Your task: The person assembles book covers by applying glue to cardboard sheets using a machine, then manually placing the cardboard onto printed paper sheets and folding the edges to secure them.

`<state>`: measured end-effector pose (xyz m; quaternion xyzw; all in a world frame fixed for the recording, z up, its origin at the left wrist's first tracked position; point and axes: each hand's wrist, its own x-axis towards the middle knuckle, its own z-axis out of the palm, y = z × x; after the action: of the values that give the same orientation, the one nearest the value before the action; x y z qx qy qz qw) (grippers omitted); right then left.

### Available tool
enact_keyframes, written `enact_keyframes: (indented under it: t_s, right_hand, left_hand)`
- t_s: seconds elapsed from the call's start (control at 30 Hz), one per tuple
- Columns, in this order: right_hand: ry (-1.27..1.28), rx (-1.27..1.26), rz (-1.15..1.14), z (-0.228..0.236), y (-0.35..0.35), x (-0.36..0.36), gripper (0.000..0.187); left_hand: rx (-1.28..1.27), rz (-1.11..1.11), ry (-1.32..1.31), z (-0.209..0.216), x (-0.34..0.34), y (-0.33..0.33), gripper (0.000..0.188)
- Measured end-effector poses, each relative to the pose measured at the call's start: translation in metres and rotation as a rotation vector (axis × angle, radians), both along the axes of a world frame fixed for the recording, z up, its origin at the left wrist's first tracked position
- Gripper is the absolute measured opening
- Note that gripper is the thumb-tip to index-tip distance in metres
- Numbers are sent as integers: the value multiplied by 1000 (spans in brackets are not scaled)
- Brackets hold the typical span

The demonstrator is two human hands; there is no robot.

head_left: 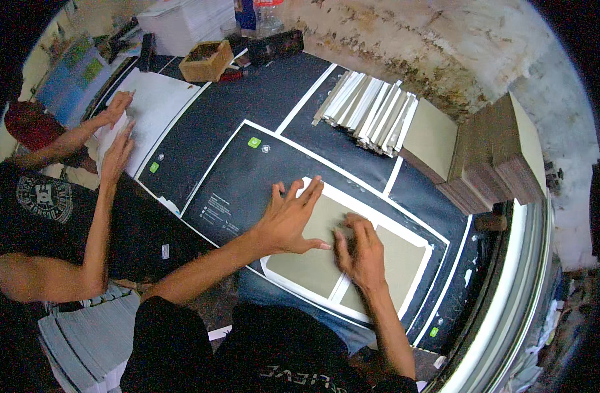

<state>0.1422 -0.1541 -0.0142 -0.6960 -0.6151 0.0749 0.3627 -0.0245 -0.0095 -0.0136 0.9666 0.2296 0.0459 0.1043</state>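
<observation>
A white paper sheet [414, 306] lies in front of me with two grey-beige boards [399, 262] on it, a narrow strip [340, 286] between them. The sheet's edges look folded in over the boards. My left hand [290, 219] is open, fingers spread, its fingertips at the far left edge of the sheet and its thumb over the left board. Over the middle, beside the strip, my right hand [363, 255] has loosely bent fingers with gaps between them. Nothing shows in either hand. Part of the left board is hidden under my hands.
Beneath is a dark printed covering [215, 173] with white lines. Beyond are a pile of pale strips [369, 111] and stacked boards [503, 154] against the wall. A co-worker's hands [118, 141] touch a white sheet [159, 98] at left, near a wooden box [207, 61].
</observation>
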Motion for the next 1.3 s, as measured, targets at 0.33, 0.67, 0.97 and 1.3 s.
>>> enact_keyframes:
  t_s: [0.33, 0.67, 0.97, 1.3]
  right_hand:
    - [-13, 3, -49, -18, 3, -10, 36]
    - [154, 4, -82, -18, 7, -4, 47]
    - [320, -177, 231, -4, 98, 22, 78]
    - [442, -148, 268, -17, 103, 19, 84]
  left_hand:
    - [-119, 20, 40, 1, 1, -10, 113]
    - [-74, -5, 43, -2, 2, -14, 103]
    - [26, 1, 54, -9, 0, -17, 103]
    - [-54, 22, 4, -15, -4, -20, 100]
